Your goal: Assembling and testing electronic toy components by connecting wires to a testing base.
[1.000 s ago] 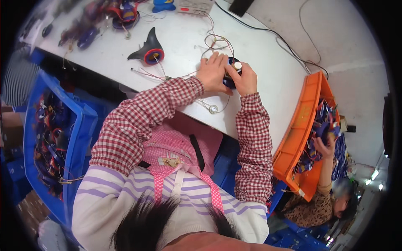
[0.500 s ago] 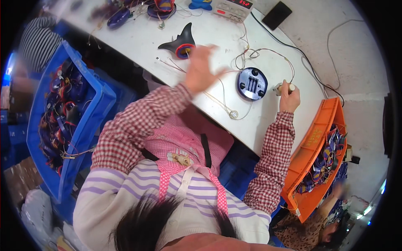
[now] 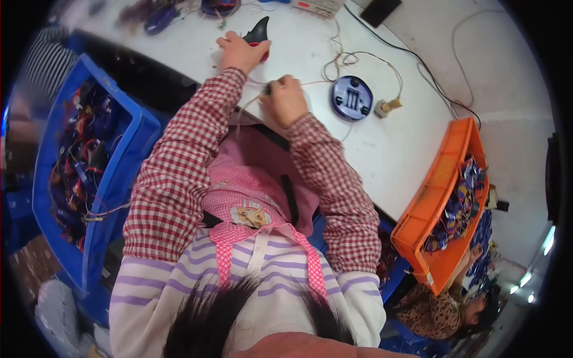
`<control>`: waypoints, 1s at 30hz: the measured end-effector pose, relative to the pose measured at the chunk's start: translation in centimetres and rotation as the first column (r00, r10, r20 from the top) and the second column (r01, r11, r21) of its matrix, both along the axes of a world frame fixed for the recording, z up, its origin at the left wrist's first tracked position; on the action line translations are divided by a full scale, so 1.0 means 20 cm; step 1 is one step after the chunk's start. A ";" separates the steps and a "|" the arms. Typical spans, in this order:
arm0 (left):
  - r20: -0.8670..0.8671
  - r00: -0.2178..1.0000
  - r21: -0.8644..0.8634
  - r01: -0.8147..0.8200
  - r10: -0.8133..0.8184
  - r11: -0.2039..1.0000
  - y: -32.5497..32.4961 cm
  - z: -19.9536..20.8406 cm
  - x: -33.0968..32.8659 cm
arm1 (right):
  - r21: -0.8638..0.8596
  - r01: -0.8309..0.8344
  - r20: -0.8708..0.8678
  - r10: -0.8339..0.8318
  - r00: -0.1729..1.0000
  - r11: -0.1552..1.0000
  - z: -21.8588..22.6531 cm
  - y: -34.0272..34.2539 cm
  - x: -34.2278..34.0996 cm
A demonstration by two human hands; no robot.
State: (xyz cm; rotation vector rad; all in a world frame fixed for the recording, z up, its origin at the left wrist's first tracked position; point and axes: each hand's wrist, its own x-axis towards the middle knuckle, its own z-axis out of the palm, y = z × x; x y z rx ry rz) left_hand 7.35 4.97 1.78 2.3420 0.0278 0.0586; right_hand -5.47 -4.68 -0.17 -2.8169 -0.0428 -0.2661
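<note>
Head view, sole view. The left grip (image 3: 240, 53) is grasping a black finned piece (image 3: 258, 33) with a red rim; fingers are wrapping over its lower part while a curved point is sticking out past them. Position of piece: it is being held over the white bench (image 3: 382, 161), left of centre. The right grip (image 3: 286, 102) is being held just below and to the right, near the bench's front edge, fingers curling and pinching a small dark piece (image 3: 267, 89) at their tips; blur is hiding what kind it is. Pale wires are trailing beside those fingertips, also blurred.

To the right of the right grip, a round blue base (image 3: 352, 98) is lying on the bench, its slotted face showing upward, neither hand touching it. Just beside it, a cream-and-metal part (image 3: 388, 107) is resting, with a looping cable (image 3: 400, 80) running down to it. At the upper edge a pale instrument box (image 3: 316, 5) is showing in part; a black flat device (image 3: 380, 11) is lying to its right.

Surroundings: a blue bin (image 3: 134, 137) on the left and an orange bin (image 3: 433, 185) on the right are holding heaped wired parts; beyond the orange bin, a co-worker in spotted clothing (image 3: 433, 307) is sitting or leaning, posture unclear
</note>
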 end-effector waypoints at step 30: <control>0.071 0.597 -0.548 0.693 -0.799 0.469 -0.54 0.00 -0.33 | 0.154 0.473 0.447 -0.488 0.750 0.868 -0.14 -0.75 -0.29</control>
